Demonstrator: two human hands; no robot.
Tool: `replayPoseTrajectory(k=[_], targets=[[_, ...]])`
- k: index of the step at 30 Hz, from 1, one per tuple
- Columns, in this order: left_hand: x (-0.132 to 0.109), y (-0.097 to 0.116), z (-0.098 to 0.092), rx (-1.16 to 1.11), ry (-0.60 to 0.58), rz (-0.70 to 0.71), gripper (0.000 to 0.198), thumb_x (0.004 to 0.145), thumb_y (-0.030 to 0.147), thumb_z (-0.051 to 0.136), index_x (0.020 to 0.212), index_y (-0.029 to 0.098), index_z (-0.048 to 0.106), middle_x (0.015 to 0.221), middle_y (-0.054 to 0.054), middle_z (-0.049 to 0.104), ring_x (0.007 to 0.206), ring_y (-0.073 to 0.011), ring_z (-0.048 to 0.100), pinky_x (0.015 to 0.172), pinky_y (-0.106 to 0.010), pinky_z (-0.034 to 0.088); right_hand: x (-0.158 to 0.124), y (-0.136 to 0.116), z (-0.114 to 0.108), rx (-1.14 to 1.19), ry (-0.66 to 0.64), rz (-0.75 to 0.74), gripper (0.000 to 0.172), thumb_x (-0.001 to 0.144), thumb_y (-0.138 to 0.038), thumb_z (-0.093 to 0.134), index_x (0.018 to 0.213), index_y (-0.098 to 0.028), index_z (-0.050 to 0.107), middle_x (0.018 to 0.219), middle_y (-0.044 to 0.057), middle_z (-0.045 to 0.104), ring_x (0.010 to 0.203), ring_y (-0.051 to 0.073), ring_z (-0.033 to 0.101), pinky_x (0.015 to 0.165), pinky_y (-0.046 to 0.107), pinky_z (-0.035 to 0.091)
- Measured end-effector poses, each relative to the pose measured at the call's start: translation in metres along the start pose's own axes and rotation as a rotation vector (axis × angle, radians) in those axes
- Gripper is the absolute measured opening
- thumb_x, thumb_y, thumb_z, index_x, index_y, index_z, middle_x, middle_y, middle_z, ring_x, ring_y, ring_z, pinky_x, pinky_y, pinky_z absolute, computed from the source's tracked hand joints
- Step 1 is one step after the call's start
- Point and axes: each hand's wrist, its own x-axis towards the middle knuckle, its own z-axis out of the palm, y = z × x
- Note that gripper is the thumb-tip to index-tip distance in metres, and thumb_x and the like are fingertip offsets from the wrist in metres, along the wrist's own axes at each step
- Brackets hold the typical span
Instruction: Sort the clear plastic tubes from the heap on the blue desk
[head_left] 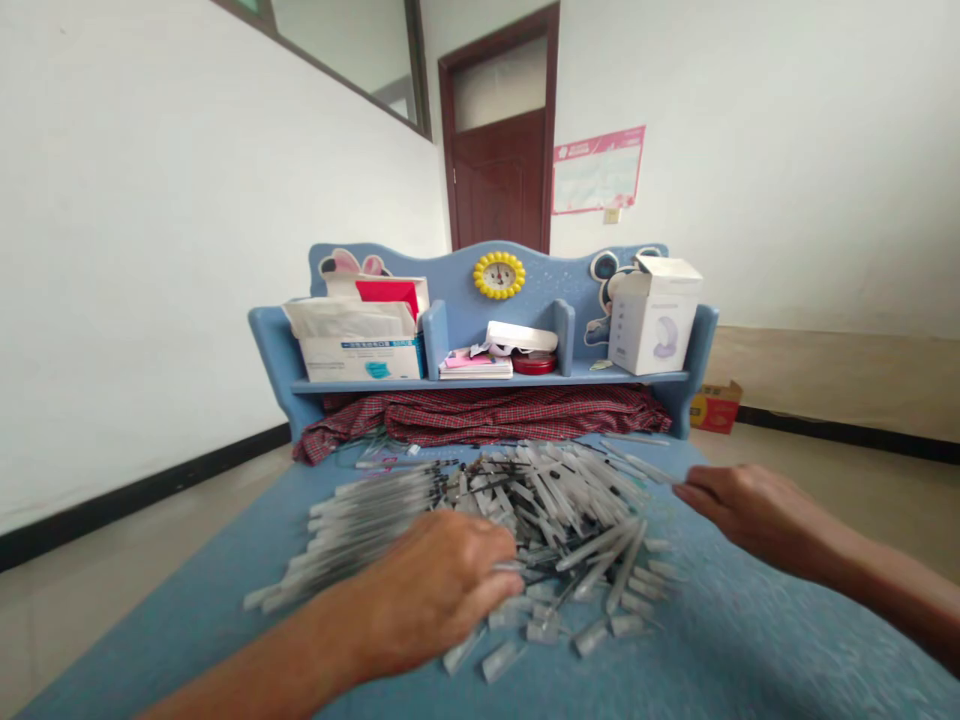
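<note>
right hand (750,515) pinches a tube (646,468) beside piled pen parts (559,490).

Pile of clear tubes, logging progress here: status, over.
Left hand pinching a clear piece. Right hand at a slim tube, grip blurred. Pile jumbled toward right. Short pieces scattered in front.

Translucent pen barrels (349,530) laid side by side, jumbled pile (566,490) to their right, clear caps (591,638) nearest
</note>
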Motion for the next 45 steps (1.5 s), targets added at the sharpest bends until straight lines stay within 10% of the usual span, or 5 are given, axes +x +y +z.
replayPoseTrajectory(k=[9,16,22,27,45], targets=[[0.03,0.01,0.041,0.314,-0.006,0.003,0.013,0.081,0.032,0.052,0.082,0.019,0.053,0.081,-0.003,0.06,0.068,-0.0228,0.061,0.057,-0.032,0.049,0.078,-0.052,0.041,-0.154,-0.184,0.074,0.038,0.085,-0.039,0.037,0.086,-0.015,0.067,0.093,0.018,0.068,0.087,0.029,0.064,0.065,0.033,0.044],[0.022,0.001,0.022,0.3,0.02,-0.029,0.02,0.085,0.032,0.045,0.081,0.018,0.058,0.082,-0.005,0.062,0.069,-0.02,0.061,0.059,-0.027,0.047,0.083,-0.046,0.046,-0.166,-0.206,0.052,0.04,0.083,-0.042,0.039,0.078,-0.015,0.068,0.086,0.019,0.068,0.083,0.032,0.065,0.065,0.037,0.045],[0.015,-0.07,-0.014,0.344,-0.077,-0.455,0.017,0.075,0.017,0.047,0.074,0.02,0.064,0.079,-0.007,0.066,0.081,-0.0231,0.062,0.066,-0.029,0.044,0.096,-0.05,0.038,-0.01,-0.137,0.005,0.041,0.081,-0.047,0.038,0.069,-0.019,0.065,0.074,0.011,0.068,0.073,0.024,0.065,0.054,0.027,0.039],[0.008,-0.115,-0.006,0.33,-0.14,-0.59,0.016,0.064,0.01,0.053,0.067,0.018,0.066,0.071,-0.007,0.066,0.072,-0.0226,0.063,0.058,-0.026,0.042,0.098,-0.082,0.019,0.245,-0.089,-0.068,0.04,0.082,-0.045,0.037,0.065,-0.019,0.062,0.052,0.004,0.061,0.045,0.013,0.056,0.043,0.021,0.03],[-0.007,-0.119,0.015,0.238,-0.108,-0.516,0.012,0.061,0.01,0.049,0.054,0.018,0.055,0.056,-0.001,0.056,0.056,-0.0146,0.052,0.049,-0.022,0.031,0.08,-0.126,0.024,0.468,-0.025,-0.38,0.036,0.081,-0.036,0.042,0.053,-0.017,0.053,0.048,0.0,0.05,0.046,0.01,0.044,0.043,0.02,0.027]])
